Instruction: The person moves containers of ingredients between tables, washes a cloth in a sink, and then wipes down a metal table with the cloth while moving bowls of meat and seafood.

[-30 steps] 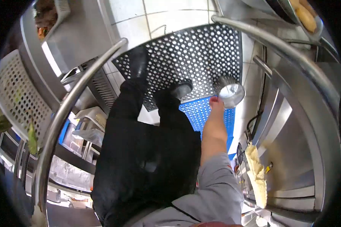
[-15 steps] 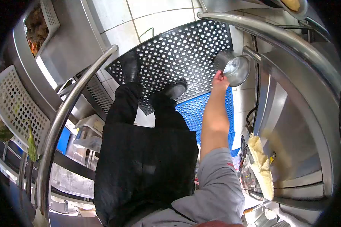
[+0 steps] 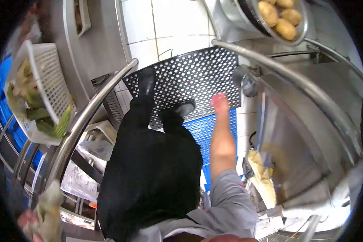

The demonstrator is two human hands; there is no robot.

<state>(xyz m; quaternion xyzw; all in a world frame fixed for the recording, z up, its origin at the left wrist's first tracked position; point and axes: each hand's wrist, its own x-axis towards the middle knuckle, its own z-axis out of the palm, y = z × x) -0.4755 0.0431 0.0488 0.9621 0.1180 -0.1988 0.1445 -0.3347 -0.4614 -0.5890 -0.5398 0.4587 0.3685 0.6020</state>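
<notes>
At the lower left edge, my left hand (image 3: 29, 220) is closed on a crumpled pale cloth (image 3: 50, 207) beside the metal rail. My right hand (image 3: 220, 101) is over the perforated black mat (image 3: 189, 76), smeared by motion; its fingers cannot be made out. To its right, apart from it, a metal pot (image 3: 249, 84) sits near the mat's right edge. Another pale cloth (image 3: 263, 177) hangs over the metal edge at right.
Curved metal rails (image 3: 90, 107) flank the floor on both sides. A white crate (image 3: 54, 76) with leafy vegetables stands at left. Potatoes (image 3: 285, 29) fill a metal bowl at upper right. A blue mat (image 3: 207, 131) lies below the black one.
My right hand has let go of the metal pot and moved left. My left hand has come into view with the cloth. The view has shifted, showing more of the crate and the potatoes.
</notes>
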